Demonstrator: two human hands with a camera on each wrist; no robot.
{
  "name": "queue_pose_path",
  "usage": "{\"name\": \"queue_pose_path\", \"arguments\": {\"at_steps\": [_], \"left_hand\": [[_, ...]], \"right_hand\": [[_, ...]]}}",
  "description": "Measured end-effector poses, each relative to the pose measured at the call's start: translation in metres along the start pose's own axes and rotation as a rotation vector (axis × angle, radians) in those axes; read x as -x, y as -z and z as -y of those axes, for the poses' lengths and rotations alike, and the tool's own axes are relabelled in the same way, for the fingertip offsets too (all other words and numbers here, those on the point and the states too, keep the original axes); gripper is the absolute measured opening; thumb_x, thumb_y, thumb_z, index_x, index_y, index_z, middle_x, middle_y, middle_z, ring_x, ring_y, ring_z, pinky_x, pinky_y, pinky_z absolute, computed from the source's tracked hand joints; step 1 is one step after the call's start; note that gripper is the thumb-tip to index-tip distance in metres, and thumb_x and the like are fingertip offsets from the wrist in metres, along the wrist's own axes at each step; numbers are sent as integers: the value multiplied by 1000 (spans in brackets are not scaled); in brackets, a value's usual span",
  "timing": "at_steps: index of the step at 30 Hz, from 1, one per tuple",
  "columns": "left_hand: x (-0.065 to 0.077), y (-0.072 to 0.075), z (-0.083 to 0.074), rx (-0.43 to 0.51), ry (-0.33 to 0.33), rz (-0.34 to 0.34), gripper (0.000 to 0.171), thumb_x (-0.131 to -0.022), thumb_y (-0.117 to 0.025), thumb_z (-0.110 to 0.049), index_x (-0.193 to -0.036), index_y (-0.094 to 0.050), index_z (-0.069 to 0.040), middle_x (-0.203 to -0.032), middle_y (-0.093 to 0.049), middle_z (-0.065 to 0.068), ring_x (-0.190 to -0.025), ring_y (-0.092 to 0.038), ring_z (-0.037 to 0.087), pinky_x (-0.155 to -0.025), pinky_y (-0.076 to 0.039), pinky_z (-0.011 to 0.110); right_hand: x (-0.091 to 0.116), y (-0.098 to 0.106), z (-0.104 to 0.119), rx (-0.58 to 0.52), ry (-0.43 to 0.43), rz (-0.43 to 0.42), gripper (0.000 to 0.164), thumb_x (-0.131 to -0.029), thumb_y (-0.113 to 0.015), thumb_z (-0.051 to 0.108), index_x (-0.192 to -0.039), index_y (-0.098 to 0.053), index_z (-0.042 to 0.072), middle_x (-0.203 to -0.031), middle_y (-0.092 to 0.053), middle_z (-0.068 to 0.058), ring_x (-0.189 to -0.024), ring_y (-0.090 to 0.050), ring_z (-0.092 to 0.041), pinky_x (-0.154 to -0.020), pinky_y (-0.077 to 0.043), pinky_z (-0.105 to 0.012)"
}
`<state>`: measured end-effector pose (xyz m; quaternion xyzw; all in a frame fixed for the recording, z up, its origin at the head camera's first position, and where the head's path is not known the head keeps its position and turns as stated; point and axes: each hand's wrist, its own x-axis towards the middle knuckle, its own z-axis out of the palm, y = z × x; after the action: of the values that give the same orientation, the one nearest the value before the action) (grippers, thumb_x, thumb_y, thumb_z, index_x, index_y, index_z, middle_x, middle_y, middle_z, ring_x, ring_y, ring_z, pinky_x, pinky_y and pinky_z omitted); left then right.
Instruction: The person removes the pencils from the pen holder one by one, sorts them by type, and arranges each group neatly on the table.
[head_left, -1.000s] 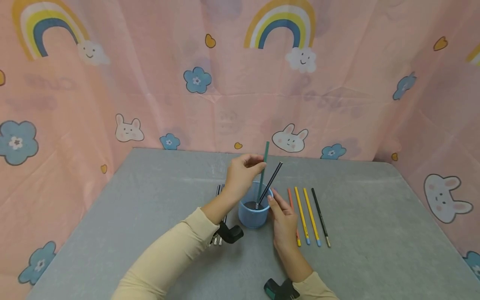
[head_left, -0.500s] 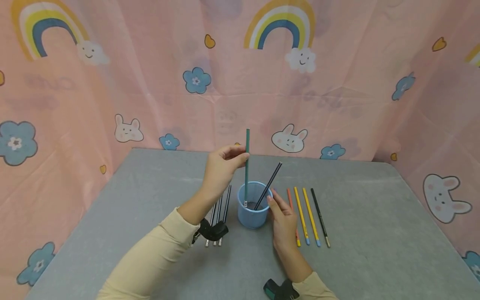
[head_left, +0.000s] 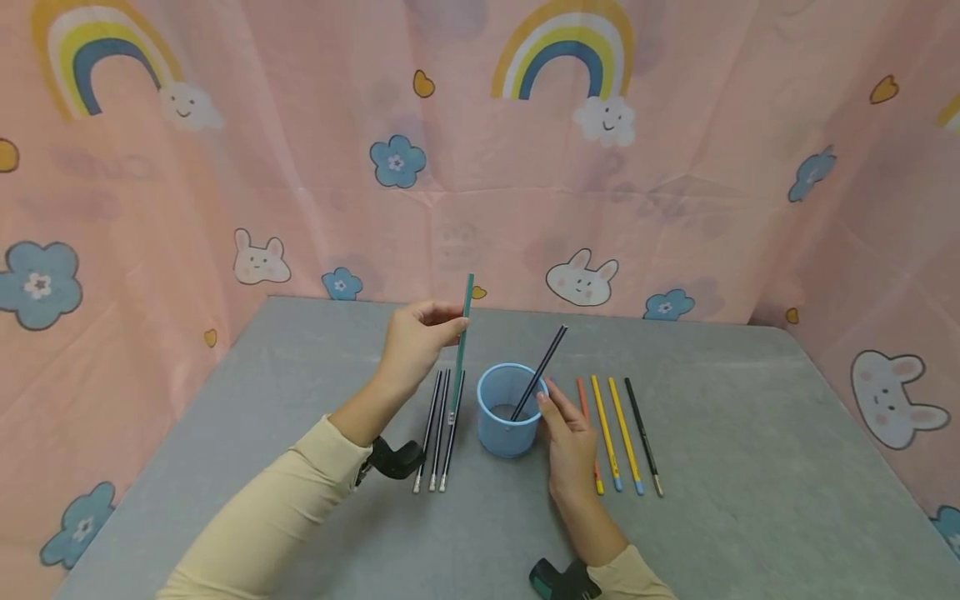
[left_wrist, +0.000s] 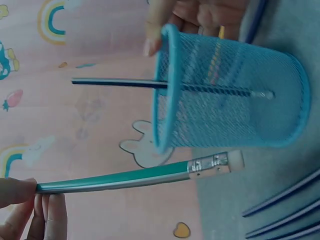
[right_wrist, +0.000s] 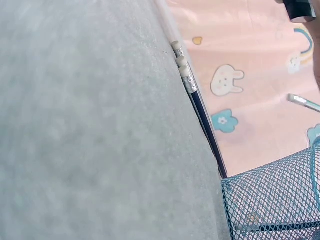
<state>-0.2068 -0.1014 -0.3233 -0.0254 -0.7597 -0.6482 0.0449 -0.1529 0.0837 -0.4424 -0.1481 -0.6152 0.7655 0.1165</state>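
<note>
My left hand (head_left: 411,346) pinches a green pencil (head_left: 462,342) near its top, with the white eraser end pointing down. In the left wrist view, this green pencil (left_wrist: 120,177) is outside the blue mesh pencil cup (left_wrist: 285,120), apart from it. My right hand (head_left: 573,454) grips the right side of the cup (head_left: 506,439), which stands upright on the table. A dark striped pencil (head_left: 542,367) leans to the right inside it, eraser at the bottom. Three dark pencils (head_left: 431,442) lie side by side left of the cup, beneath the held pencil.
Right of the right hand lie a red pencil (head_left: 582,400), two yellow pencils (head_left: 604,433) and a black pencil (head_left: 642,433) in a row. A pink printed curtain (head_left: 465,208) encloses the back and sides of the grey table (head_left: 750,467).
My left hand has lifted the green pencil out of the cup and carried it left, over the three dark pencils. The right hand and the cup have stayed in place.
</note>
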Motion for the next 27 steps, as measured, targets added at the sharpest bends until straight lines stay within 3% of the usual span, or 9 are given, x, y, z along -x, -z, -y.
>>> {"name": "queue_pose_path", "arguments": {"at_steps": [12, 27], "left_hand": [[-4, 2, 21, -40, 129, 6, 20, -90, -72, -8, -109, -72, 0, -108, -72, 17, -85, -71, 16, -84, -62, 37], [-9, 12, 44, -176, 192, -6, 18, -90, -72, -9, -105, -71, 2, -105, -70, 18, -88, -71, 23, -79, -63, 33]], "right_hand": [[2, -1, 3, 2, -13, 5, 39, -97, -66, 21, -133, -63, 7, -129, -69, 0, -103, -65, 1, -82, -55, -12], [2, 0, 3, 10, -11, 4, 39, -97, -65, 21, -134, -62, 8, -132, -67, -4, -103, -66, 1, -81, -55, -13]]}}
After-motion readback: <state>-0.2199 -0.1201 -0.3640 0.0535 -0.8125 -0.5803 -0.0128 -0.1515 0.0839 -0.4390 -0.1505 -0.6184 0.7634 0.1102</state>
